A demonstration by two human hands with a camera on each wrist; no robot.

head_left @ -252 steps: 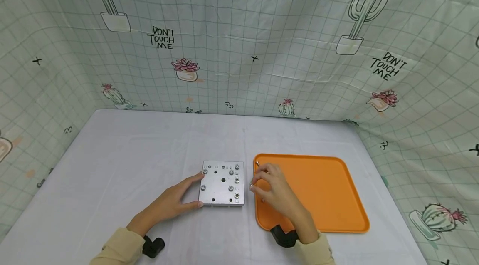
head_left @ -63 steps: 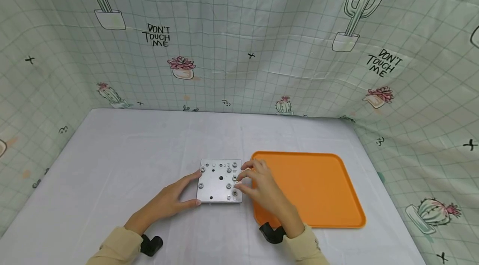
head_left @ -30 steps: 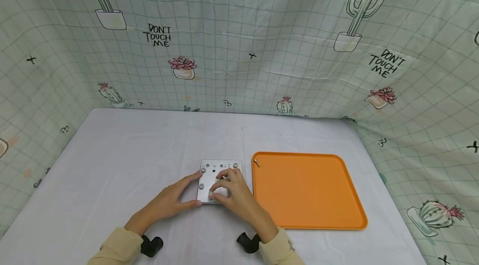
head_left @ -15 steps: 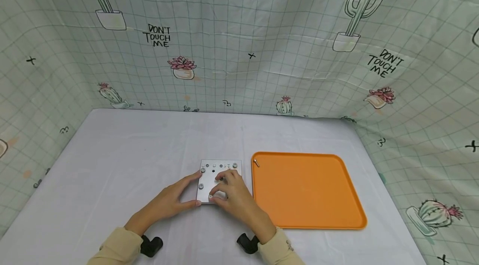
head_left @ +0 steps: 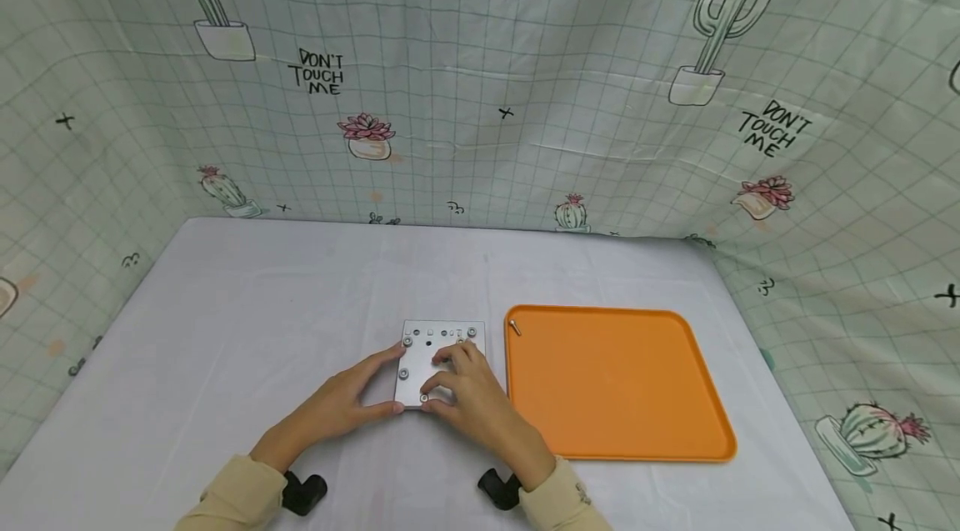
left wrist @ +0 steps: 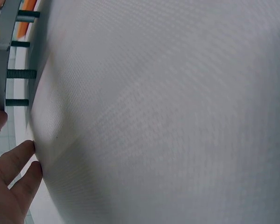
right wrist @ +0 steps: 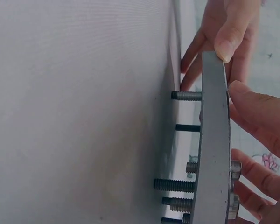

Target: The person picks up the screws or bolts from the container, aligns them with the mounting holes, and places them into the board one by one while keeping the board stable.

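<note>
A square silver metal plate (head_left: 415, 360) with holes and several socket-head screws stands on the white table. My left hand (head_left: 348, 398) holds its left edge, thumb at the near corner and index finger farther up. With thumb and index finger, my right hand (head_left: 468, 393) pinches a screw (head_left: 423, 398) at the near-left hole, its head just above the plate. The right hand covers the plate's right part. In the right wrist view, threaded screw shanks (right wrist: 175, 185) stick out under the plate, which is raised off the cloth.
An orange tray (head_left: 622, 381) lies right of the plate, with one screw (head_left: 514, 327) in its far-left corner. A patterned cloth (head_left: 480, 81) hangs behind and at the sides of the table.
My right hand has gone from the tray to the plate's right side, then left to the near-left hole. The pinched screw has sunk lower there. My left hand has kept its hold.
</note>
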